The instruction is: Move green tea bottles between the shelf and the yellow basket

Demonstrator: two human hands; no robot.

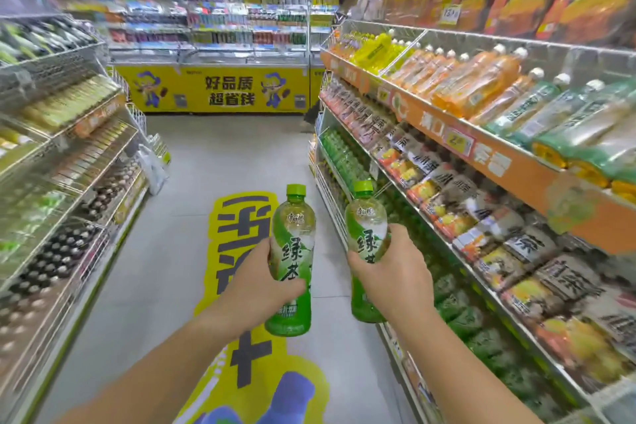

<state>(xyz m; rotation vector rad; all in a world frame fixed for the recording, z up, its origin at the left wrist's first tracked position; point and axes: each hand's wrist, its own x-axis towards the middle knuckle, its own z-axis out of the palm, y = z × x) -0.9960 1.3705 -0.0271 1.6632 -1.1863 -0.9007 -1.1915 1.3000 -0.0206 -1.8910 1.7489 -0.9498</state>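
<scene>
I hold two green tea bottles upright over the aisle floor. My left hand (256,280) grips one green tea bottle (292,234) around its middle. My right hand (389,268) grips the second green tea bottle (364,224), which is closer to the shelf (444,237) on the right. Both bottles have green caps and green-white labels. More green bottles (461,317) lie on the lower tier of that shelf, to the right of my right hand. No yellow basket is in view.
Drink shelves line both sides of the aisle, the left one (69,162) holding dark and yellow bottles. A yellow freezer counter (220,89) closes the far end, with a person (347,3) standing beyond it. A yellow floor sticker (241,217) runs under my hands.
</scene>
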